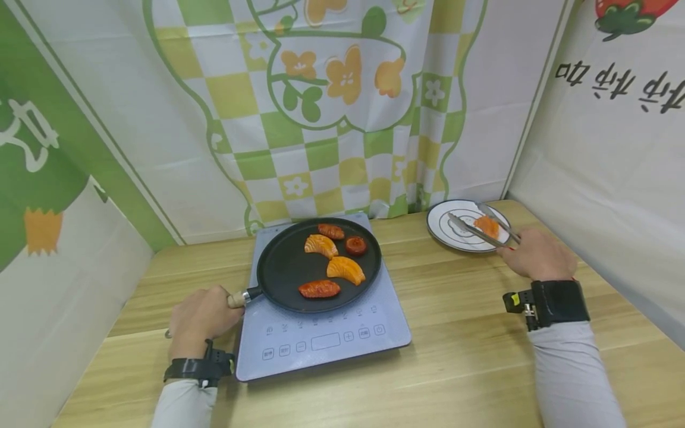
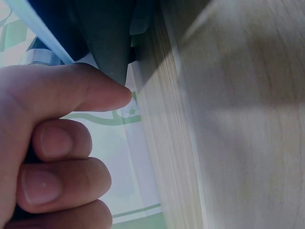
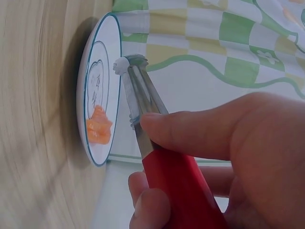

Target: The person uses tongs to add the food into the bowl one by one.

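My left hand (image 1: 200,315) grips the wooden handle (image 1: 235,299) of a round black frying pan (image 1: 283,255). Several food pieces lie in the pan: two white-lined orange slices (image 1: 345,270), two reddish-brown wing-shaped pieces (image 1: 319,289) and a small round reddish piece (image 1: 355,245). In my right hand (image 1: 540,257) are metal tongs (image 1: 475,230), whose red handle (image 3: 178,183) shows in the right wrist view. Their spread arms hang over a white plate (image 1: 440,223) with a dark rim. An orange piece (image 1: 486,226) rests on that plate, apart from the tongs in the right wrist view.
Under the pan is a grey induction cooker (image 1: 326,356) with touch buttons along its front. Both stand on a wooden table (image 1: 455,356). A green-and-yellow checked curtain (image 1: 321,154) hangs behind, with printed cloth walls (image 1: 605,196) at either side.
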Action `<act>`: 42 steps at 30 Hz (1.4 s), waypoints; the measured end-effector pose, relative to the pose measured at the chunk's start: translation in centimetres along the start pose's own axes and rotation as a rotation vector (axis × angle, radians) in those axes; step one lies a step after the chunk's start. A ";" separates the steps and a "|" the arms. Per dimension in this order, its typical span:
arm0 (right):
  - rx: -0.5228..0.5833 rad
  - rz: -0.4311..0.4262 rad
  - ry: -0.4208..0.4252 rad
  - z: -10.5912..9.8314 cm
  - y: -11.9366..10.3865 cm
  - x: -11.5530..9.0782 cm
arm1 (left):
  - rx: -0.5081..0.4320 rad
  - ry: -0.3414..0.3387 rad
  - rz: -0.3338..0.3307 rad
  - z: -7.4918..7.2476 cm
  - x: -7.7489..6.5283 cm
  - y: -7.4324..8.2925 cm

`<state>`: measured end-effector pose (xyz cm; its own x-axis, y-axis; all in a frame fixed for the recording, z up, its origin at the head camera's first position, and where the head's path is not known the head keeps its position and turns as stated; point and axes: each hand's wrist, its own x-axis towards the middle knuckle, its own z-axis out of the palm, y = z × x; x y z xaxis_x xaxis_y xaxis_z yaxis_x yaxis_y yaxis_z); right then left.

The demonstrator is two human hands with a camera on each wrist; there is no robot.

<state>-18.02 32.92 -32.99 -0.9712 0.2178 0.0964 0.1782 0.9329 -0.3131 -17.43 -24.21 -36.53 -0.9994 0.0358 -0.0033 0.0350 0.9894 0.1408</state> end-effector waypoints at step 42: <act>0.032 0.161 -0.105 0.5 1.6 -0.1 | -0.008 0.014 0.015 0.3 0.1 -0.1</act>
<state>-17.77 34.25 -33.99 -0.9419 0.3311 -0.0564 0.3295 0.8782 -0.3468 -17.51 -24.32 -36.80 -0.9988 0.0482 0.0130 0.0496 0.9877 0.1484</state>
